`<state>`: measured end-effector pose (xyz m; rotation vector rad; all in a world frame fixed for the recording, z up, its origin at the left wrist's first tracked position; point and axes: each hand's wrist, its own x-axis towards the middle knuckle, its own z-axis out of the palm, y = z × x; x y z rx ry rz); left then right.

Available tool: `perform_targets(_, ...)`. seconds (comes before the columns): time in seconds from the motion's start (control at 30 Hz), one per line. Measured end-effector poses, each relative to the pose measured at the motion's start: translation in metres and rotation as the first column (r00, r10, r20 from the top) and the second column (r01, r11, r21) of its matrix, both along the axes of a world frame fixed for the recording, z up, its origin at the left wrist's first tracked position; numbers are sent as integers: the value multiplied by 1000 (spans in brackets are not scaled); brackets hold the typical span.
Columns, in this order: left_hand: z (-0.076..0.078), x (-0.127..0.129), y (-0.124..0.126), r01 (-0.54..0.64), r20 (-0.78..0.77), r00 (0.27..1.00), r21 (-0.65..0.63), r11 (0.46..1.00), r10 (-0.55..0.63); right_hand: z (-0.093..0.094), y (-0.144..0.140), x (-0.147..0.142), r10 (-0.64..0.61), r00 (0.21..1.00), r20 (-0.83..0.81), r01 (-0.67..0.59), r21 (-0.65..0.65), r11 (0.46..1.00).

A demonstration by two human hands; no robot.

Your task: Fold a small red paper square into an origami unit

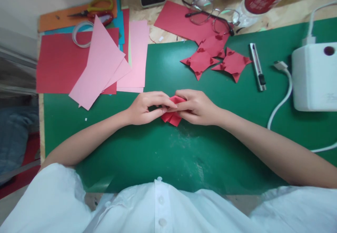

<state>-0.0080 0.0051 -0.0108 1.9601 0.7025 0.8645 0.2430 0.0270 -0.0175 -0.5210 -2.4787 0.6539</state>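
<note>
The green mat covers most of the desk, and everything else is placed from it. Off its upper left corner lies a spread of paper sheets, red under pink, partly overlapping the mat's edge; scissors and a tape roll rest on that pile. At the mat's right edge sits a white box with a cable trailing over the green. Toward the mat's upper middle lie three finished red folds, star-like with curled tips, touching one another, and just right of them a knife. Glasses sit beyond the mat's top edge.

At the mat's centre, the left hand and right hand meet, fingers pinching a small red piece held between them just above the green. Both hands are closed on it. Judging from the three done shapes, this looks like a fourth, only part-folded: it is compact, with no points spread out yet, and plenty of uncut paper remains.
</note>
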Motion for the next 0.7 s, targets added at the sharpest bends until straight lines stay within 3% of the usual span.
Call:
perform_targets(0.37, 4, 2, 1, -4, -82, 997, 37, 999, 7, 6, 1, -2, 99, 994, -39, -97, 51, 994)
perform_targets(0.57, 5, 1, 1, -32, -70, 997, -19, 999, 30, 9, 3, -2, 114, 984, -138, -124, -73, 990)
perform_targets(0.7, 5, 3, 1, -79, -4, 997, -5, 997, 78, 12, 3, -2, 63, 974, -217, -119, -255, 960)
